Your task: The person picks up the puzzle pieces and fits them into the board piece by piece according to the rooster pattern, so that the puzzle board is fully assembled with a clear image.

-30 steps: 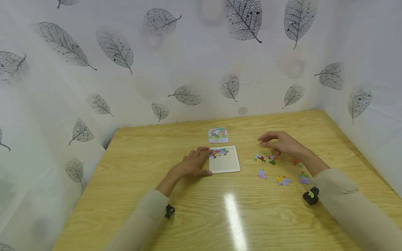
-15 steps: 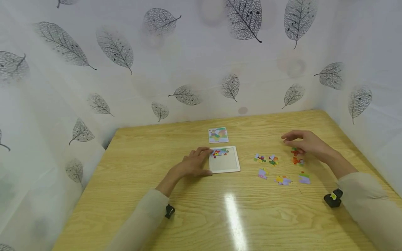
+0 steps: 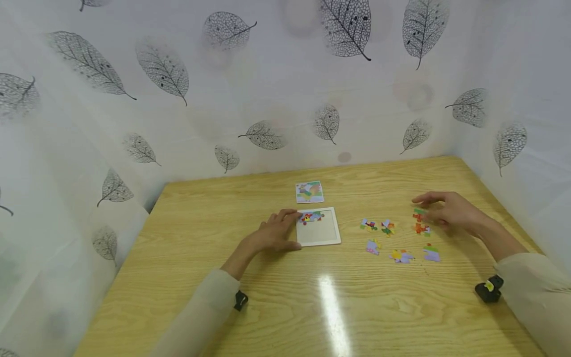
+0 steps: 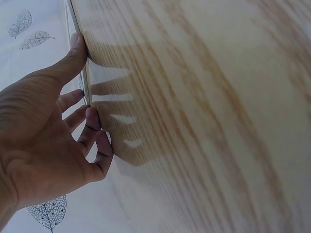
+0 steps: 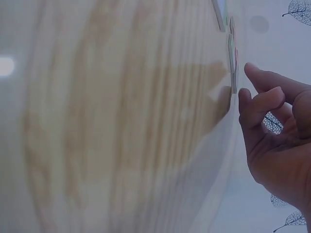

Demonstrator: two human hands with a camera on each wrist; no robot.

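Note:
In the head view, my left hand (image 3: 274,233) rests at the left edge of a white puzzle tray (image 3: 337,233), with its thumb at the near corner and a finger at the far one. The left wrist view shows that thumb and fingertips touching the thin tray edge (image 4: 88,82). Joined jigsaw pieces (image 3: 312,217) lie in the tray's upper left. My right hand (image 3: 452,213) hovers beside a red-and-green puzzle piece (image 3: 418,214) and an orange one (image 3: 421,228), fingers loosely bent. The right wrist view shows no piece between its fingertips.
A square picture card (image 3: 309,192) lies behind the tray. Several loose pieces, among them a yellow-and-purple one (image 3: 401,256) and a green-and-purple one (image 3: 431,253), lie right of the tray on the wooden table (image 3: 267,307). A leaf-print curtain (image 3: 290,74) borders the table.
My right hand has moved right, from above the nearer loose pieces to the right of the red-and-green and orange ones, uncovering them. My left hand and the tray have stayed put.

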